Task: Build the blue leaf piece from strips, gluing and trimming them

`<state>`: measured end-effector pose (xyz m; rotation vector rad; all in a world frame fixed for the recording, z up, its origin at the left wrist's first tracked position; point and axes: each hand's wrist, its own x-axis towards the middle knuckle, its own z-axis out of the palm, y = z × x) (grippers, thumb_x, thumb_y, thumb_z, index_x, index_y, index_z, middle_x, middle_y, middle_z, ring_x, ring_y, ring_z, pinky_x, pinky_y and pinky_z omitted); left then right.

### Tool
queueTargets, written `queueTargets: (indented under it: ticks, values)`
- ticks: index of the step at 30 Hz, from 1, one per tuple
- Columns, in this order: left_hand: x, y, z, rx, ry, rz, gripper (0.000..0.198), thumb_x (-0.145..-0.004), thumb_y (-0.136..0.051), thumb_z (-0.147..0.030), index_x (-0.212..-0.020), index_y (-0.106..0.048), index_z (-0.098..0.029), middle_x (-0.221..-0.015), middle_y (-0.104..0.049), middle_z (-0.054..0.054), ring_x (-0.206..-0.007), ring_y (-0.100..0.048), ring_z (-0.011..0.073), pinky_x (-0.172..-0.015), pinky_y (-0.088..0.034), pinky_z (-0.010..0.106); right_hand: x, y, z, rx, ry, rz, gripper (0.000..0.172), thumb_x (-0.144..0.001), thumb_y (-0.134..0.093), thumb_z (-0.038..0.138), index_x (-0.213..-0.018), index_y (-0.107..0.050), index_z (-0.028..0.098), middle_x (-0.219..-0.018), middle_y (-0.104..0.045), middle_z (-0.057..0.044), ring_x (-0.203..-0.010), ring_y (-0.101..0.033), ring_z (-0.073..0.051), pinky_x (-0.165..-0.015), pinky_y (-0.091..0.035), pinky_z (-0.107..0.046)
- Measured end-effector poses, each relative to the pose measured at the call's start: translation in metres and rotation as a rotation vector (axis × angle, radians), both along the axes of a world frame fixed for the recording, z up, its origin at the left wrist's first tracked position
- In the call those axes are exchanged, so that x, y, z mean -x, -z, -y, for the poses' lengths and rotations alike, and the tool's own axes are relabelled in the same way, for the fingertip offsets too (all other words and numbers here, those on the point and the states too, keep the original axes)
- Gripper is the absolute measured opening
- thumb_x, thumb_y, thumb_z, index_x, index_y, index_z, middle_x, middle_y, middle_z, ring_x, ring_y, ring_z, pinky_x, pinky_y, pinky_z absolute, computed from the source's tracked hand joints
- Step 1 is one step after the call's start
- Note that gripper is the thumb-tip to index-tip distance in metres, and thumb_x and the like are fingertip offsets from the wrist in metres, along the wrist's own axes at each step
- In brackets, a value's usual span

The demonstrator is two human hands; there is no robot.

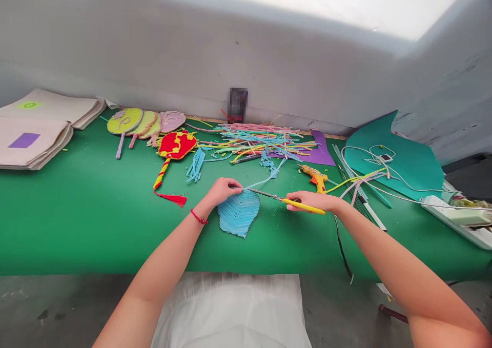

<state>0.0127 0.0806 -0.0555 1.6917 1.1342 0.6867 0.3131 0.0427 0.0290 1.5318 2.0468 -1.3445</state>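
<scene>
My left hand (226, 190), a red bracelet at its wrist, pinches the upper edge of a blue leaf-shaped piece (239, 215) made of pipe cleaners laid side by side. From its fingertips a light-blue pipe cleaner (265, 180) runs up and right. My right hand (309, 200) grips scissors (305, 206) with yellow handles. Their blades point left, and the tips reach close to my left fingertips, at the light-blue pipe cleaner. Whether the blades are touching it is too small to tell.
A heap of coloured pipe cleaners (253, 140) lies behind my hands. A yellow glue gun (315, 178) sits beyond my right hand. At left are a red fan (177, 144), several pale fans (126, 120) and paper pads (34, 140). White cables (407, 186) and a power strip (457, 220) lie right.
</scene>
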Motion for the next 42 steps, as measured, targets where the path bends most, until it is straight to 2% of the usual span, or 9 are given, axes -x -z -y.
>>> queueTargets:
  ticks: [8,17,25,42]
  values:
    - [-0.001,-0.006,0.003,0.038,0.010,-0.004,0.029,-0.067,-0.063,-0.038,-0.081,-0.073,-0.014,-0.078,-0.071,0.005,-0.074,-0.059,0.0178,-0.069,-0.042,0.027,0.007,0.005,0.000,-0.014,-0.022,-0.010,0.053,-0.070,-0.048,0.073,-0.076,-0.044,0.020,-0.066,-0.036,0.005,-0.055,-0.029,-0.009,-0.049,-0.025,-0.022]
    - [-0.004,0.000,0.003,0.122,-0.029,0.038,0.029,-0.064,-0.066,-0.037,-0.080,-0.073,-0.013,-0.076,-0.071,0.005,-0.071,-0.059,0.0168,-0.066,-0.041,0.026,0.010,0.015,-0.001,-0.108,-0.002,-0.013,0.049,-0.069,-0.054,0.068,-0.072,-0.048,0.019,-0.068,-0.043,0.003,-0.063,-0.037,-0.012,-0.057,-0.026,-0.024]
    - [-0.003,-0.010,0.006,0.210,-0.052,0.067,0.028,-0.062,-0.067,-0.036,-0.078,-0.073,-0.014,-0.077,-0.071,0.005,-0.072,-0.059,0.0173,-0.065,-0.042,0.026,0.012,0.016,-0.001,-0.190,0.049,0.008,0.050,-0.063,-0.060,0.068,-0.069,-0.047,0.020,-0.070,-0.047,0.003,-0.066,-0.042,-0.014,-0.058,-0.029,-0.024]
    - [-0.003,0.003,0.002,0.209,-0.067,0.077,0.027,-0.061,-0.068,-0.037,-0.076,-0.073,-0.014,-0.075,-0.070,0.005,-0.069,-0.059,0.0158,-0.063,-0.041,0.026,0.015,0.018,0.001,-0.245,0.020,0.031,0.051,-0.062,-0.061,0.068,-0.068,-0.045,0.020,-0.069,-0.045,0.004,-0.064,-0.039,-0.012,-0.056,-0.028,-0.023]
